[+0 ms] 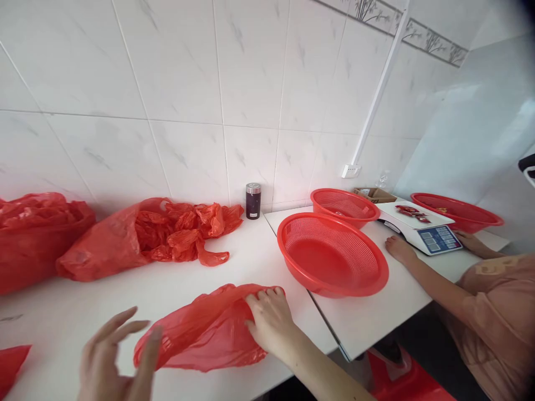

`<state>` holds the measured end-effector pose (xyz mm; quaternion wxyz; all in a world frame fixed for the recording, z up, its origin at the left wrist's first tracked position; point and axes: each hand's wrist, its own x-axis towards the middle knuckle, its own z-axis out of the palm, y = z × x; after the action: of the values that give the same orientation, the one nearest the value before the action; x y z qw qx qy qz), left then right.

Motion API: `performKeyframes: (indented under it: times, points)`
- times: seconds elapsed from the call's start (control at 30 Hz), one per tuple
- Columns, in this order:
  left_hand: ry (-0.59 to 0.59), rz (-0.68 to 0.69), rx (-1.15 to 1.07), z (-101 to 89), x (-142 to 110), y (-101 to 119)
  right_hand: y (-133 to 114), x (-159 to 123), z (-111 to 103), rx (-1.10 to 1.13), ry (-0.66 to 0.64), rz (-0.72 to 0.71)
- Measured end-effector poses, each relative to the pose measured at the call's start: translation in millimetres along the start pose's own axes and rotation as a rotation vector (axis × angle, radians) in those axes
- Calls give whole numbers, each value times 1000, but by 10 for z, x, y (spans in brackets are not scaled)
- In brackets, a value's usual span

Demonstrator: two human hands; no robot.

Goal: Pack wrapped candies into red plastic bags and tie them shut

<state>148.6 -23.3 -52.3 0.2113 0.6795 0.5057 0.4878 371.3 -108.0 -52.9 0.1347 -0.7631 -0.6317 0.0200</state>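
The right hand [270, 318] lies flat on a red bag [209, 334], fingers spread over its upper right end and pressing the thin plastic to the table [188, 278]; nothing is pinched, the palm just rests on it. The left hand [111, 362] is open too, fingers loosely curled and apart, with the tips of two fingers at the bag's left edge; it looks blurred there, so I cannot tell whether they touch the plastic or sit just short of it. The bag lies crumpled and mostly flat near the front edge of the white table, between the two hands. Behind it, against the tiled wall, a bigger bag [146, 236] lies on its side with its mouth open and a heap of more red bags spilling out. Further left sits another full red sack [37, 234], and a red scrap [12, 359] shows at the near left corner. A small dark jar [253, 200] with a metal lid stands by the wall. To the right, a red basket [332, 253] overlaps the seam where a second table joins, with another basket [345, 206] just behind it. Beyond them a scale [422, 225] carries something small and red, a third basket [457, 211] lies past it, and another person's hand [399, 249] rests on the table beside the scale.
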Motion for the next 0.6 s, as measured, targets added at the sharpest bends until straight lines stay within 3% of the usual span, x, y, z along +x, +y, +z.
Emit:
performKeyframes:
  times: [0.07, 0.13, 0.23, 0.3, 0.4, 0.47, 0.6]
  points:
    - [-137, 368, 197, 178, -165, 176, -96, 49, 16, 23, 54, -41]
    - [-307, 470, 471, 389, -210, 172, -150, 80, 74, 20, 32, -102]
    - [-400, 344, 785, 582, 18, -87, -128, 61, 146, -31, -182, -137]
    - [-375, 261, 854, 566, 271, -273, -70, 22, 124, -89, -316, -151]
    - [-411, 139, 822, 434, 554, -385, 2, -18, -35, -192, -403, -200]
    - [-483, 103, 778, 371, 608, -352, 11, -14, -171, -180, -387, -203]
    - [-631, 122, 633, 309, 518, -180, -31, 60, -300, 42, -110, -308]
